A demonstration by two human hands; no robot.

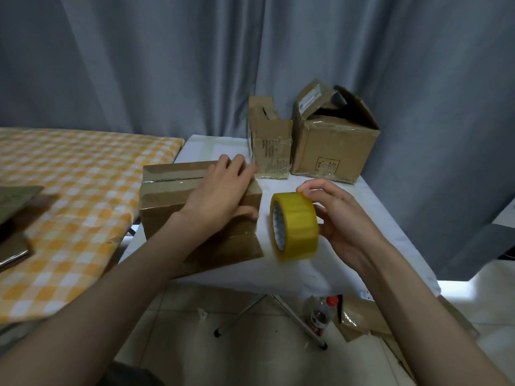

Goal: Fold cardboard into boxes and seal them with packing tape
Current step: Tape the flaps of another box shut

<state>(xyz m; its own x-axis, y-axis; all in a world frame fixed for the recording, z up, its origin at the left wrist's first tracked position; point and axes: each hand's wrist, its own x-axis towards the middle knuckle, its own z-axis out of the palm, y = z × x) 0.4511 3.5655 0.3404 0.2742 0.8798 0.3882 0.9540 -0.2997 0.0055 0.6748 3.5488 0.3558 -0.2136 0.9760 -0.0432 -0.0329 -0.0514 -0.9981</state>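
— Where's the box being worked on?

— The closed cardboard box (178,201) lies on the white-covered desk (320,271), at its left edge, with shiny tape running along the seam on top. A loose flap or sheet of cardboard sticks out at its near side.

— And the hands?

— The left hand (220,195) rests flat on the right end of the box, fingers straight and spread over the top, thumb down the near face. The right hand (338,218) grips a yellow tape roll (295,229), fingers curled over the top of the roll and thumb under it, holding it just above the desk, right beside the box but not touching it.

— Anything else on the desk?

— At the back two opened cardboard boxes stand touching: a narrow box (269,143) and a larger box (334,140) with raised flaps and a stamped mark on its front. A grey curtain (167,65) hangs behind.

— Around the desk?

— To the left, a surface with a yellow checked cloth (69,190). On the floor below, a bottle with a red cap (320,316) beside flattened cardboard (362,316).
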